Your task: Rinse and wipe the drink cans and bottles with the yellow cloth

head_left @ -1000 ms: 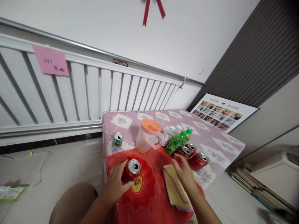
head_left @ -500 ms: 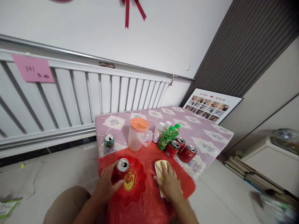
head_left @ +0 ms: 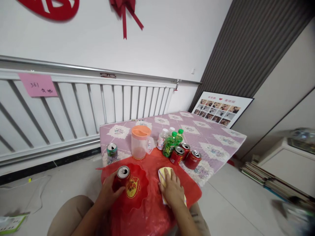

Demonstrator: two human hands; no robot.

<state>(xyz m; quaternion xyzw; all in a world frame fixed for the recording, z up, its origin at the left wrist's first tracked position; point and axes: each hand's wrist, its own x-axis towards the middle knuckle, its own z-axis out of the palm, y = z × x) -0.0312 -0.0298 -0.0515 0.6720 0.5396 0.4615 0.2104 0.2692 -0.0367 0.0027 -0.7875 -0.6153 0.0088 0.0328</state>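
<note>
The left hand (head_left: 107, 194) curves its fingers around a red drink can (head_left: 122, 179), gripping it upright inside the red scalloped tray (head_left: 144, 185). One second ago the right hand (head_left: 172, 189) was beside the other red cans (head_left: 193, 160); now it lies, fingers extended, upon the folded yellow cloth (head_left: 161, 175). Farther, on the radiator (head_left: 118, 103), a pink note (head_left: 38, 86) reads "361", with handwritten characters beneath.

The person's left hand (head_left: 107, 194) and right hand (head_left: 173, 190) are bare, as are the forearms (head_left: 185, 217), as far as they show. Plain khaki-brown trousers (head_left: 70, 214) cover the rounded left knee (head_left: 80, 202); darker creases seem to mark the right leg (head_left: 198, 220), though blur makes that uncertain.
</note>
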